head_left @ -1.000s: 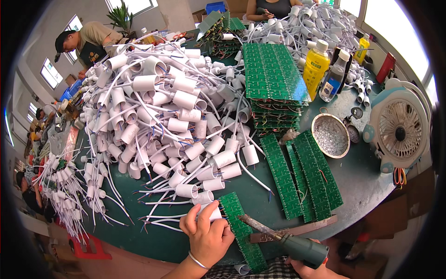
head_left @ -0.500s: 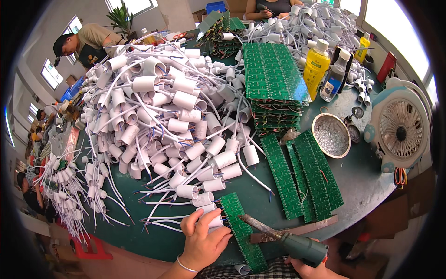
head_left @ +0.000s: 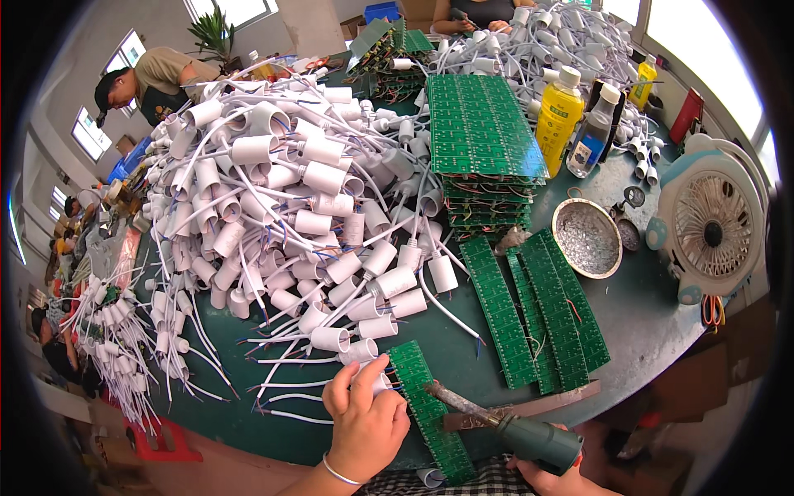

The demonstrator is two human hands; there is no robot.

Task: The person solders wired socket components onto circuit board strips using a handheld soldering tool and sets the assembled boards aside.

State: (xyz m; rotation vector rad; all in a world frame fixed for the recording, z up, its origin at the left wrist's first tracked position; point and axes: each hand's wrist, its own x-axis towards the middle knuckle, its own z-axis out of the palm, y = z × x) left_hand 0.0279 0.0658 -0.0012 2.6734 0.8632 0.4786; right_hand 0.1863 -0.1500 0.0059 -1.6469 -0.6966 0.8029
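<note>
Partly hidden behind my left hand [head_left: 368, 426] sits a white socket [head_left: 382, 383]; whether I'm gripping it, I can't tell. My right hand [head_left: 539, 476], mostly covered, grasps the soldering iron [head_left: 542, 445]. Between them lies a green board [head_left: 430, 416].

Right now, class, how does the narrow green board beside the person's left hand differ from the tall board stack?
The narrow board is a single strip; the board stack has many layers and a broader top. The narrow board is in the foreground; the board stack stands farther back, beside a yellow bottle. Both are green.
</note>
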